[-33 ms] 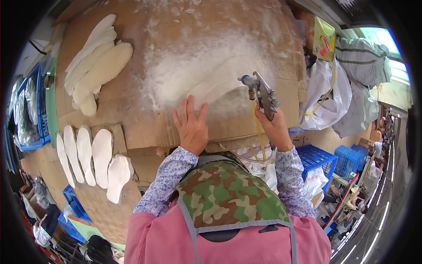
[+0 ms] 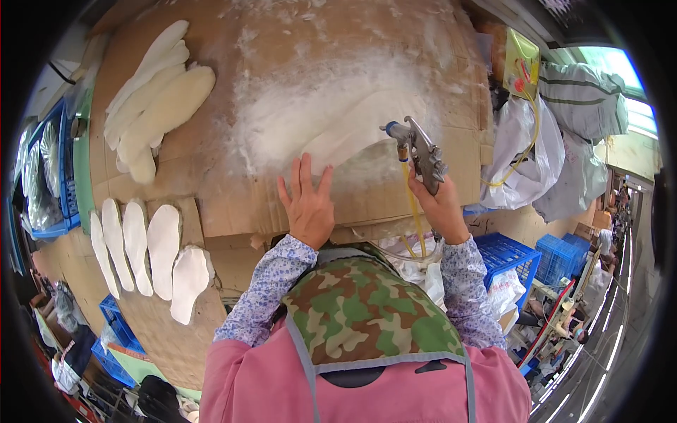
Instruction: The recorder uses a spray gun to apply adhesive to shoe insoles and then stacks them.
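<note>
My right hand (image 2: 442, 209) is wrapped round the handle of a metal spray gun (image 2: 425, 156). The gun's blue-ringed nozzle points left, and a yellow hose (image 2: 413, 204) runs down from it. Flat on the cardboard rests my left hand (image 2: 310, 204), its fingers spread. Those fingertips touch the near left end of a pale insole-shaped piece (image 2: 360, 127). White coating blurs the piece's outline against the whitened cardboard (image 2: 275, 120).
Cream insoles (image 2: 166, 99) lie piled at the far left. Several white insoles (image 2: 163, 243) sit in a row on a nearer cardboard sheet (image 2: 155, 338). Blue crates (image 2: 508, 257) stand at right, below white plastic bags (image 2: 525, 155). A blue bin (image 2: 67, 190) is at the left edge.
</note>
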A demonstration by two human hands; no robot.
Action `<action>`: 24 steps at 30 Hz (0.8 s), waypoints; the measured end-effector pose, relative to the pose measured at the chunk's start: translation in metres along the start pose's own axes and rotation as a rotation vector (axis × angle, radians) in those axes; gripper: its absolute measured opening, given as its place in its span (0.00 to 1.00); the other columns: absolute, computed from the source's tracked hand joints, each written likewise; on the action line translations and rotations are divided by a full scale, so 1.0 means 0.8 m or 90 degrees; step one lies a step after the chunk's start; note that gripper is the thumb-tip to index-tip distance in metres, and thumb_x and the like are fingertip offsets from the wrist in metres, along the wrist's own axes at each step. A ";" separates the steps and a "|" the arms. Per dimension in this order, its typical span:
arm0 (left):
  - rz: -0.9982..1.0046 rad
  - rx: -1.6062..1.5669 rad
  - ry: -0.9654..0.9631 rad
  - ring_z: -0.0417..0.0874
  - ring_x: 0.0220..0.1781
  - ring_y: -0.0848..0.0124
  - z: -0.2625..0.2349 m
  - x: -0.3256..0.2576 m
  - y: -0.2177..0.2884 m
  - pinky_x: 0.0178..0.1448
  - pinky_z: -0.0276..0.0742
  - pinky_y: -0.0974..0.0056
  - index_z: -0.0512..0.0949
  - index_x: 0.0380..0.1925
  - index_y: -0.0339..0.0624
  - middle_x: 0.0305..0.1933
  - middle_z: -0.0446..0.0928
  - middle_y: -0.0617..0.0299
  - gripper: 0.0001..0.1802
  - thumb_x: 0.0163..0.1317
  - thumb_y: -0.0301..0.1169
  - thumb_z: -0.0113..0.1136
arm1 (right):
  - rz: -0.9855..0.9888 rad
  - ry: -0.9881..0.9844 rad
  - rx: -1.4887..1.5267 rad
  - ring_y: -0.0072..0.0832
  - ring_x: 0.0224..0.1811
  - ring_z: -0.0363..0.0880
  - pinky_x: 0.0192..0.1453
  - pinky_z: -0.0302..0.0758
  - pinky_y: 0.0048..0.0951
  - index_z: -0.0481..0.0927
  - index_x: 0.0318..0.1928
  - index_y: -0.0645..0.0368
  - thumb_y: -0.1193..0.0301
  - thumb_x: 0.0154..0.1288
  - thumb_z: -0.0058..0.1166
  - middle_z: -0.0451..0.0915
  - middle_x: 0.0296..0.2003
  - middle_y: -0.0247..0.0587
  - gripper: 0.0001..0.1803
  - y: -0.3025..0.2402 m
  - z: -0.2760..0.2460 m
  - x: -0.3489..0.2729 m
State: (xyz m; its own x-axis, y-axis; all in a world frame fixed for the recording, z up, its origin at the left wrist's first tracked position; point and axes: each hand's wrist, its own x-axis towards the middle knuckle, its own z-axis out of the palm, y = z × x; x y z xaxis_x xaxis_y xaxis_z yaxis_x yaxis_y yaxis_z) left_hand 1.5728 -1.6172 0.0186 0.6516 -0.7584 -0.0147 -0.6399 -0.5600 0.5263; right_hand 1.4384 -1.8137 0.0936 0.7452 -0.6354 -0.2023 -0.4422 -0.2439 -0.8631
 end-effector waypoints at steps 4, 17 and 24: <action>-0.002 0.010 0.012 0.47 0.75 0.49 0.000 -0.010 -0.006 0.71 0.41 0.34 0.69 0.61 0.48 0.73 0.49 0.47 0.32 0.51 0.22 0.52 | -0.034 -0.057 -0.008 0.26 0.33 0.72 0.40 0.71 0.28 0.74 0.45 0.65 0.74 0.65 0.54 0.75 0.30 0.39 0.10 -0.018 0.018 -0.009; -0.001 -0.009 0.043 0.47 0.75 0.49 0.009 -0.017 -0.014 0.71 0.42 0.34 0.71 0.60 0.50 0.72 0.50 0.45 0.32 0.51 0.21 0.51 | -0.019 -0.198 -0.054 0.42 0.29 0.71 0.37 0.71 0.34 0.70 0.47 0.66 0.74 0.65 0.54 0.75 0.29 0.53 0.13 -0.059 0.052 -0.032; 0.001 -0.008 0.048 0.46 0.76 0.49 0.011 -0.019 -0.013 0.72 0.38 0.35 0.73 0.58 0.49 0.71 0.52 0.43 0.29 0.52 0.22 0.51 | 0.016 -0.179 -0.012 0.37 0.32 0.77 0.40 0.73 0.33 0.71 0.48 0.65 0.75 0.64 0.54 0.79 0.31 0.49 0.14 -0.046 0.050 -0.033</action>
State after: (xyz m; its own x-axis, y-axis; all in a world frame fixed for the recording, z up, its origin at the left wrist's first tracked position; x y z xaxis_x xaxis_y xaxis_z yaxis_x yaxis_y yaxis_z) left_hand 1.5658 -1.6027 0.0058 0.6800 -0.7315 0.0497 -0.6358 -0.5547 0.5367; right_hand 1.4550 -1.7591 0.1120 0.8421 -0.4138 -0.3458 -0.4691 -0.2458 -0.8482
